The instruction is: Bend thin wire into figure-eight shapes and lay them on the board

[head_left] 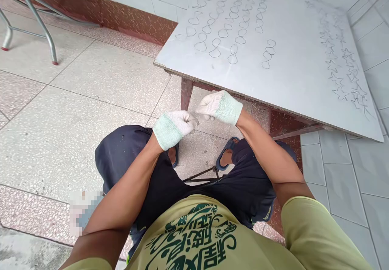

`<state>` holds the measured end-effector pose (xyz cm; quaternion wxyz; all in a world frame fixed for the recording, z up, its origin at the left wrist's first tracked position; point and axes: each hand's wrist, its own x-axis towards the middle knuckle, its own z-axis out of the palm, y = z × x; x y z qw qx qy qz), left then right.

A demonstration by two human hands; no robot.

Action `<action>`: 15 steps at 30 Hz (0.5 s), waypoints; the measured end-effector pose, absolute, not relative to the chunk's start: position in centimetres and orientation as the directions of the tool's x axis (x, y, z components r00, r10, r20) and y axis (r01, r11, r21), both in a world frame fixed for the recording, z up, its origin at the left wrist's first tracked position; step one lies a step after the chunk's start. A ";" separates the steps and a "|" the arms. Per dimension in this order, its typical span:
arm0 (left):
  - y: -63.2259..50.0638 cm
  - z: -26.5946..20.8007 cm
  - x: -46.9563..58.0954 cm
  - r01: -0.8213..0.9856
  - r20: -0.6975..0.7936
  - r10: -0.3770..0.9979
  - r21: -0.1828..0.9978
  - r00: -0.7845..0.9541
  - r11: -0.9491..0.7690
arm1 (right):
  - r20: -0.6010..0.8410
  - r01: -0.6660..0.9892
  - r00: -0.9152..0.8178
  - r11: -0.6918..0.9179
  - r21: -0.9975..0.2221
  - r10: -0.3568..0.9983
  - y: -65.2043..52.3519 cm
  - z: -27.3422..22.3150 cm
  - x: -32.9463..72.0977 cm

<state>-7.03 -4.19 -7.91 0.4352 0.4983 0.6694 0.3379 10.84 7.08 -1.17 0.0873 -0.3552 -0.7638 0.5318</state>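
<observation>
My left hand (176,128), in a white knit glove with a pale green cuff, is closed with thumb and fingers pinched together. Close by on the right, my right hand (218,106) wears a matching glove and is closed in a pinch too. The fingertips of the two hands face each other over the floor, a small gap apart. Whatever lies between the fingers is too small or thin to make out. Beyond the hands, rows of thin, wire-like figure-eight loops (215,48) and star outlines (336,78) spread over the white tabletop (298,67).
The tabletop's near edge runs just past my right hand, with a red-brown wooden frame (186,94) underneath. A metal-legged stool (50,39) stands at the upper left. Between my sandalled feet is a thin black stand (203,177). White tiled walls border the table.
</observation>
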 end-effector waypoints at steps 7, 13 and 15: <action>-3.8 -7.4 -7.9 0.193 -0.275 0.954 0.936 -0.124 0.295 | -0.293 0.483 -0.654 0.087 -0.871 0.697 7.4 -1.5 9.6; -4.2 -6.8 -8.5 0.205 -0.302 0.952 0.930 -0.055 0.306 | -0.312 0.465 -0.822 0.246 -0.850 0.476 8.5 -3.0 10.7; -4.5 -6.6 -8.4 0.193 -0.308 0.951 0.932 -0.018 0.305 | -0.279 0.457 -0.848 0.353 -0.816 0.451 8.4 -3.3 10.9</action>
